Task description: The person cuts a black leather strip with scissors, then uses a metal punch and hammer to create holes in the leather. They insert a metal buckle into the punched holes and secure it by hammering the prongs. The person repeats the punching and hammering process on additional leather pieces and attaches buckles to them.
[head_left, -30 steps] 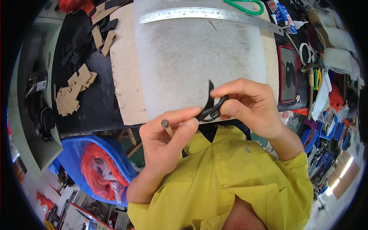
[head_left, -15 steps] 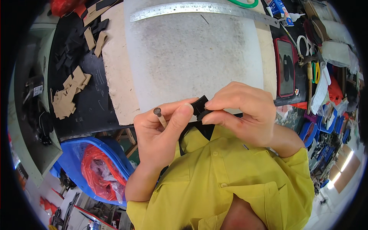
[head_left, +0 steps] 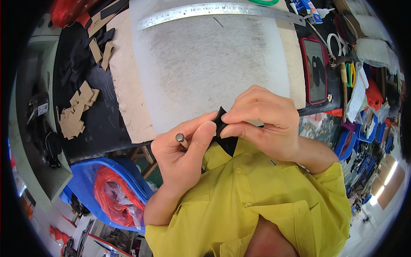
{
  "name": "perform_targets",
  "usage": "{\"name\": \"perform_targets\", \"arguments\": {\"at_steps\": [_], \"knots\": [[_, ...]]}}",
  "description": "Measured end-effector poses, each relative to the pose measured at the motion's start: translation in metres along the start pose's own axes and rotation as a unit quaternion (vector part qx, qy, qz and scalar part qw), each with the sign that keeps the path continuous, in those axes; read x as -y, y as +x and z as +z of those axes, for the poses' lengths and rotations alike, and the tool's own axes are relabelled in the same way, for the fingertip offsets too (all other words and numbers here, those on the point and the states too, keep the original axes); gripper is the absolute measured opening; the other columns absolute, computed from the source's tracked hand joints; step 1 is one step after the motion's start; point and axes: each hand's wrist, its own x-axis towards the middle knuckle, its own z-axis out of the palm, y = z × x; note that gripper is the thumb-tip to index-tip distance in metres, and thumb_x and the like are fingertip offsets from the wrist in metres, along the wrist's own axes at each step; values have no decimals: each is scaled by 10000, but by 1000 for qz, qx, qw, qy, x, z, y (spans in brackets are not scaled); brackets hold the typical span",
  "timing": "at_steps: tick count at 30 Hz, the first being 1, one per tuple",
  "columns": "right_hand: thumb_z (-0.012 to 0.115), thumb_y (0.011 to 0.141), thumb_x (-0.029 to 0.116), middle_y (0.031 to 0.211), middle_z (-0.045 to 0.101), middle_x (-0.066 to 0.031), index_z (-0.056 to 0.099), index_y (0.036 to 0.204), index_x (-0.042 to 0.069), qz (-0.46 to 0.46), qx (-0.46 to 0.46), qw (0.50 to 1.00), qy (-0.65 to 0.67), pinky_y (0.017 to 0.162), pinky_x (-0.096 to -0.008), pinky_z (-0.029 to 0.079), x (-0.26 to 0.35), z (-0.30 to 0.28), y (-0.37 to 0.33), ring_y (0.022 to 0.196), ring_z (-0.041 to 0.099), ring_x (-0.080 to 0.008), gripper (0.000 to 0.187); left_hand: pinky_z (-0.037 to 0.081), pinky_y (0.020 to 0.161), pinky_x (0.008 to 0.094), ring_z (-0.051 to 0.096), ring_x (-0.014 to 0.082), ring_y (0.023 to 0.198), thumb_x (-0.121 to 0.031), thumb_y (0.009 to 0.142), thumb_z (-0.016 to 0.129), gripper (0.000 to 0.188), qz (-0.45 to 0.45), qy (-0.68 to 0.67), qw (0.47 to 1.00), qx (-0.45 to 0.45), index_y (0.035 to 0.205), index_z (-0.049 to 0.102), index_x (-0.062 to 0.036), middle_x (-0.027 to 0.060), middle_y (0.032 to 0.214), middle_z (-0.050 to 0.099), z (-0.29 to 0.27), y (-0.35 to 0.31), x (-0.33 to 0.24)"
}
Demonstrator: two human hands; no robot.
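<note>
Between my two hands, at the near edge of the work board, is a small folded black strip (head_left: 220, 118), apparently leather or fabric. My left hand (head_left: 177, 156) pinches it between thumb and forefinger. A slim rod-shaped tool with a round metal end (head_left: 180, 138) is also held in the left hand, its end poking up between the fingers and its rest hidden. From the right, my right hand (head_left: 272, 122) grips the strip with thumb and forefinger. The strip's lower part is partly covered by fingers and blends with a dark patch behind it.
A steel ruler (head_left: 205, 9) lies across the far side of the pale translucent mat (head_left: 205, 64). Tan strips (head_left: 77, 113) and black strips (head_left: 77, 64) are heaped on the left. A red-cased phone (head_left: 314, 70) lies at right. A blue bin (head_left: 79, 175) stands lower left.
The black strip has turned and now appears narrower, its halves pressed closer together. My right hand has shifted slightly left, and the rod's metal end has tilted toward the view.
</note>
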Motion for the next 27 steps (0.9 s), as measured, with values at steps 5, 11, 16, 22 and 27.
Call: {"name": "perform_targets", "arguments": {"at_steps": [5,11,16,22,27], "knots": [[813,722,71,790,673,-60,716,941,56,109,-7,990,83,654,-272,502,1,-2,-1,711,620,-154,241,307,480,175,422,4,541,-36,868,697,175,91,124,988,-7,1032,721,22,-34,642,601,2,1,1],[792,759,87,807,655,-51,707,954,36,152,46,982,105,686,-263,491,1,-5,1,714,595,-126,218,332,486,165,462,5,539,5,857,684,152,244,238,940,-2,1004,725,15,16,684,665,2,6,4],[790,763,94,802,648,-60,709,959,38,139,52,984,97,682,-268,485,1,-6,-1,730,598,-135,219,382,493,183,504,28,533,29,854,668,152,102,97,990,-16,1000,711,25,84,725,696,1,3,5],[779,762,15,875,629,-55,695,974,15,155,4,983,102,706,-255,473,2,-3,-2,780,596,-117,228,312,448,173,411,11,486,73,796,699,276,286,197,937,-22,1067,688,25,72,780,711,7,8,16],[742,816,11,890,620,-55,659,1012,2,132,28,979,151,709,-233,489,1,-4,0,810,606,-111,213,304,477,154,395,-28,541,45,772,754,367,115,29,993,-6,1125,654,45,56,880,718,4,6,18]]}}
